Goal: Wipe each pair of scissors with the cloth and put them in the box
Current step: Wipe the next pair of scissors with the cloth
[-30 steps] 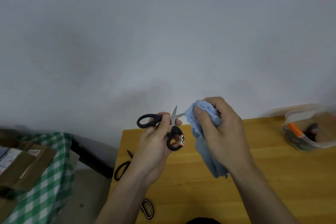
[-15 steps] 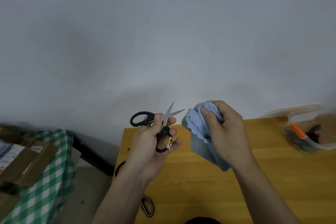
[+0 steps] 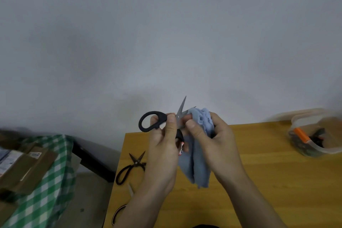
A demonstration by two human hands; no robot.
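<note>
My left hand (image 3: pixel 162 146) grips black-handled scissors (image 3: pixel 153 120) by the handles, blades spread apart and pointing up to the right, raised above the wooden table (image 3: pixel 259 181). My right hand (image 3: pixel 212 140) holds a bunched light blue cloth (image 3: pixel 199 164) and pinches it around the lower blade; the rest of the cloth hangs down between my hands. A clear plastic box (image 3: pixel 314 135) at the table's far right holds scissors, one with an orange handle.
Two more pairs lie on the table's left side: black scissors (image 3: pixel 129 167) with blades apart near the edge, and another pair (image 3: pixel 122 207) closer to me, partly hidden by my left arm. Cardboard boxes (image 3: pixel 24 168) sit on a green checked cloth at the left.
My right hand with the cloth has moved left from apart to close over the lower blade. The scissors' blades are spread wider and tilted more upright.
</note>
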